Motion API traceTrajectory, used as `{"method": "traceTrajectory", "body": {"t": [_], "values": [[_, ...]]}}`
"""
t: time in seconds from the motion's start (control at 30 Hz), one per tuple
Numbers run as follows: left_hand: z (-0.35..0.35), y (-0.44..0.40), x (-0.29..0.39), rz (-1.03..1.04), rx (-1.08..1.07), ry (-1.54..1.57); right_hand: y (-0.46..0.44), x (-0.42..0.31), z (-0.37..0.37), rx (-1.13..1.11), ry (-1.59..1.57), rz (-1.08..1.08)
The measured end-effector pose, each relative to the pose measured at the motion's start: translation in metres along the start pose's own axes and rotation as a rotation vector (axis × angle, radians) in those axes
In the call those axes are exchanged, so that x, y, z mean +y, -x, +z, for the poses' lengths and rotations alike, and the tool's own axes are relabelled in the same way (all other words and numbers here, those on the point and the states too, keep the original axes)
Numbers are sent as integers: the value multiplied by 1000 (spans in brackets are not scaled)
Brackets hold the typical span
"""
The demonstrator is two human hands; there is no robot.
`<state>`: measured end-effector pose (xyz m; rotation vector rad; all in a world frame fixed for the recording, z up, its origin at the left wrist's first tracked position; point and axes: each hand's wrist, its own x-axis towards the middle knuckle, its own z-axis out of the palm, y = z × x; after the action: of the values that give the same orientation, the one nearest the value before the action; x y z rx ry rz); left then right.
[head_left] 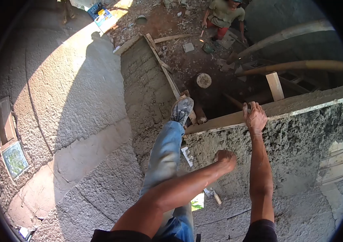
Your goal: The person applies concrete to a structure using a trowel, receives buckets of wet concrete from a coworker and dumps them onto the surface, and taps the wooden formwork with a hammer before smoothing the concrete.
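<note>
My right hand (pixel 255 116) is hooked over the top edge of a rough mortar-covered ledge (pixel 300 103), fingers bent over its far side and thumb apart. Below and left of it, my left hand (pixel 224 160) is closed in a fist in front of the plastered wall face (pixel 288 137). Whatever that fist may hold is hidden. My shoe (pixel 182 109) is set at the inner corner, where the ledge meets a second stretch of grey mortar (pixel 145 76). A small tool with a pale wooden handle (pixel 217 197) lies lower down, touched by neither hand.
A wood block (pixel 275 86) stands up behind the ledge. Beyond are bamboo poles (pixel 296 66), a round post top (pixel 203 80) and thin boards (pixel 167 76) edging the mortar. A co-worker (pixel 224 18) is on the debris-strewn ground below. A framed opening (pixel 14 159) is at left.
</note>
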<state>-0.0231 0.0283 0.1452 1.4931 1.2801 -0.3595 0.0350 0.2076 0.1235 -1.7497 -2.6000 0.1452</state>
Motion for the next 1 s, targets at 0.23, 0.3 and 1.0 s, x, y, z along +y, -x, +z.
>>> {"method": "traceTrajectory", "body": {"t": [0.23, 0.3, 1.0], "values": [[-23, 20, -5, -16, -118, 82, -29, -22, 12, -64, -320, 178], [16, 19, -26, 84, 67, 58, -47, -37, 27, -38, -585, 256], [-103, 40, -51, -99, 616, 202, -130, -57, 121, 34, -934, 501]]}}
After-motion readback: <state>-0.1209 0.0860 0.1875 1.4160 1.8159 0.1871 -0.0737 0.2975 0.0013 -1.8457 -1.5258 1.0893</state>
